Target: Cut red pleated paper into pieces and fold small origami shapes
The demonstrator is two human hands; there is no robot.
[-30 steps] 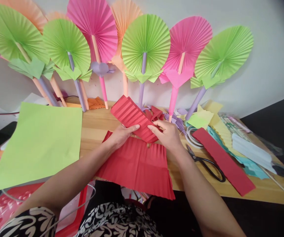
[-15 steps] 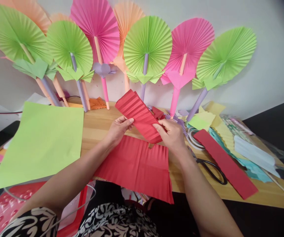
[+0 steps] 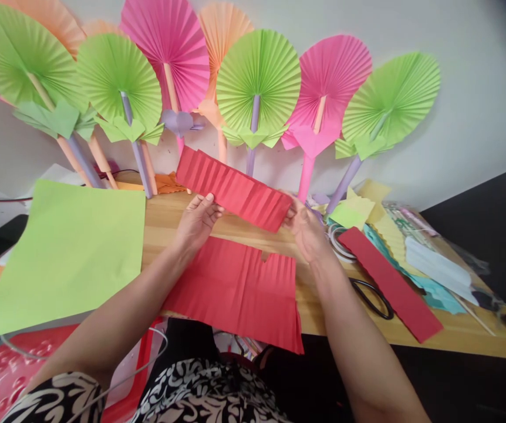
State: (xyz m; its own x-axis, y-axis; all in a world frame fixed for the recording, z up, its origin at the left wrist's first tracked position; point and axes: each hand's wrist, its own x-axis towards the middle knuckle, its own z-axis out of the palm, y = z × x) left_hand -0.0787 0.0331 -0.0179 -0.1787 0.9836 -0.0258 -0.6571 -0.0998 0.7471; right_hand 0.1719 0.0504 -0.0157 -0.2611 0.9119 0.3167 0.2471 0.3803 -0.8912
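"Where is the red folded paper [image 3: 235,191] held?"

"It is held above the bench [image 3: 165,217], between both hands. Its lower edge is pinched by the left hand [image 3: 198,220], with the thumb in front. Its other end is gripped by the right hand [image 3: 304,227], whose fingers are partly hidden; how hard it is squeezed cannot be told."

"What could be spoiled?"

"The creases could be flattened if either pinch were tightened. The layers, seen uneven along the upper edge, could be slid out of line if one hand were pulled harder than the other."

"And around the hands?"

"Just below them, the creased red sheet [image 3: 239,294] is hung past the near edge of the bench; it could be dragged off if it were caught by the left forearm. Beside the right forearm, the scissors [image 3: 389,316], blades out of sight, could be knocked. Beyond the hands, the green fan [image 3: 277,76] could be toppled if its stem were bumped by raised paper."
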